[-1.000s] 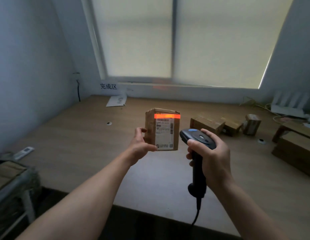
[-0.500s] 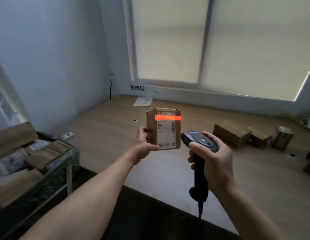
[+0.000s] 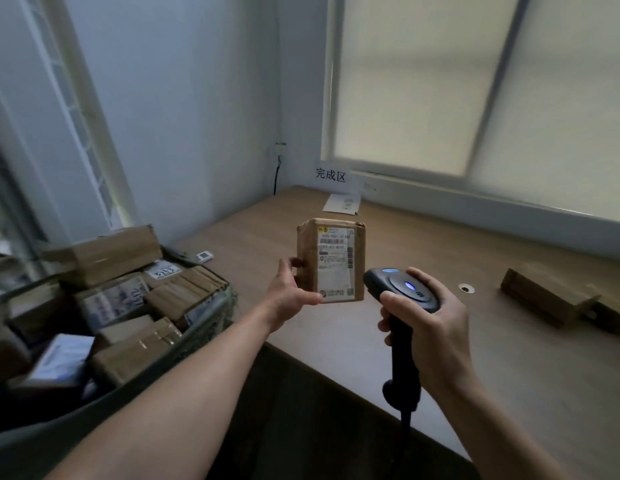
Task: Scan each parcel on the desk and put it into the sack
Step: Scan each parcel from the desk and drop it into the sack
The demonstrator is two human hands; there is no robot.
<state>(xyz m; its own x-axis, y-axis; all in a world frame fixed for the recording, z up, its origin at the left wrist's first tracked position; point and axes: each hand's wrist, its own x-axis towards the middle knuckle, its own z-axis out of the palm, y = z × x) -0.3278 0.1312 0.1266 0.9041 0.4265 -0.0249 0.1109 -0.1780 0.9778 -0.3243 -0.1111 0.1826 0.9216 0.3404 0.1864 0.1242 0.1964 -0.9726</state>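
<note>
Parcel [image 3: 331, 259], frame centre, gripped by left hand [image 3: 288, 295]; right hand [image 3: 433, 336] grasps scanner [image 3: 402, 289], no beam visible. Scan apparently complete; next move: carry parcel to sack [image 3: 204, 323], lower left.

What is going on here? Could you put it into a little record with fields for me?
Left hand: holds a small cardboard parcel above the desk, label facing the camera
Right hand: grips a black barcode scanner, blue lights on
Scan beam: none visible on the label
Sack: left of the desk, holds piled parcels
On the desk: loose parcels at the right
Sign: reads 完成区, beside the window
</note>
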